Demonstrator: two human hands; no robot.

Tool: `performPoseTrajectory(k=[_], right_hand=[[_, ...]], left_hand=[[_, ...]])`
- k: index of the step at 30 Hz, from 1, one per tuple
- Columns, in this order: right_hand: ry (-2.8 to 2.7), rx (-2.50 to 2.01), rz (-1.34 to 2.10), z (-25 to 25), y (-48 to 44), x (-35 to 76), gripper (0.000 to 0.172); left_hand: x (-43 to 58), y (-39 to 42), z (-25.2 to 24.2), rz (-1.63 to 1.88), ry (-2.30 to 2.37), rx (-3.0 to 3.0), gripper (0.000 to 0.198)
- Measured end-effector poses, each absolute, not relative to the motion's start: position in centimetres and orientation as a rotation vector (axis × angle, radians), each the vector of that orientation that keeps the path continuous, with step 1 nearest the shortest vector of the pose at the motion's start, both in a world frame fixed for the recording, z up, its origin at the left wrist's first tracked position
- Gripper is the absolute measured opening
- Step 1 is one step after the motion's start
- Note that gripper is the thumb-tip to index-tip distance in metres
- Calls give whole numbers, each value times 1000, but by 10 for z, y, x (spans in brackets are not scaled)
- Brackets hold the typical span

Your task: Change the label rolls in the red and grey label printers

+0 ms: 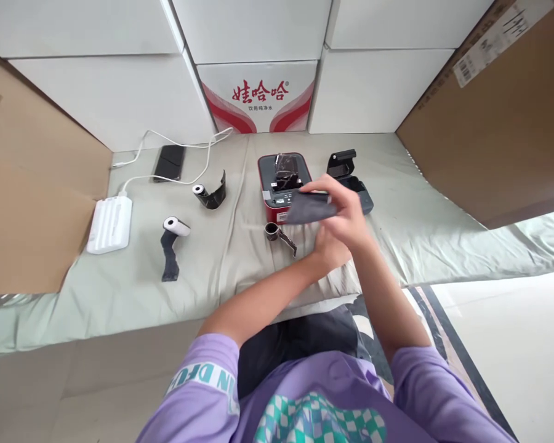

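Observation:
A dark grey flat piece (pixel 311 208), smeared by motion, is pinched in my right hand (pixel 344 212), raised over the front right of a red and black box-shaped device (pixel 270 166). Clear crinkled film (pixel 286 166) sits on top of that device. Below and behind the right wrist, my left hand (pixel 331 249) reaches across near the cloth, its fingers mostly hidden. A small dark roll with a loose tail (pixel 273 232) lies just left of it. Partly behind my right hand stands a small black device (pixel 364 195) with its lid (pixel 341 163) raised.
To the left lie two rolls, a white one with a dark tail (pixel 180 227) and a black-tailed one (pixel 215 194). A white power bank (pixel 111 224), white cable (pixel 207 163) and black flat phone-like object (pixel 170 162) are farther left. Cardboard (pixel 37 184) and white boxes (pixel 258 31) surround the cloth-covered surface (pixel 203 271).

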State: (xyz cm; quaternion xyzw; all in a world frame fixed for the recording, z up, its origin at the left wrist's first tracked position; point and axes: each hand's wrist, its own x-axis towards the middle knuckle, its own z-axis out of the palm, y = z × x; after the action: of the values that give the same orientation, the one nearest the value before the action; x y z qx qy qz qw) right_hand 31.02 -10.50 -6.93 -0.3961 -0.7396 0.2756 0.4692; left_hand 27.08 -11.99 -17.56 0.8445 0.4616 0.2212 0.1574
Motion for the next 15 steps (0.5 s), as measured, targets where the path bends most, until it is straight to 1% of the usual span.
performPoseTrajectory(k=[1,3,5,7,9,11,15], right_hand=[[-1636,-1050,725,-78,-109,323,34],[-1324,-1172,838,-93,-113,347,49],[-1127,-1205,950,-105,-114,367,62],[-1029,-1180,1071,-113,-114,384,66],[-958,-1139,1192,-117,-117,395,66],[-877,-1103,1279,-120,-123,402,62],[-794,-1087,1305,-124,-133,405,53]], left_hand=[[271,-119,-176,616,1284,2454,37],[270,-118,-178,577,1242,2545,38],[271,-118,-179,534,1253,2612,41],[271,-118,-178,502,1279,2624,45],[270,-118,-176,469,1283,2614,45],[270,-118,-175,453,1283,2608,42],[269,-118,-174,460,1286,2614,38]])
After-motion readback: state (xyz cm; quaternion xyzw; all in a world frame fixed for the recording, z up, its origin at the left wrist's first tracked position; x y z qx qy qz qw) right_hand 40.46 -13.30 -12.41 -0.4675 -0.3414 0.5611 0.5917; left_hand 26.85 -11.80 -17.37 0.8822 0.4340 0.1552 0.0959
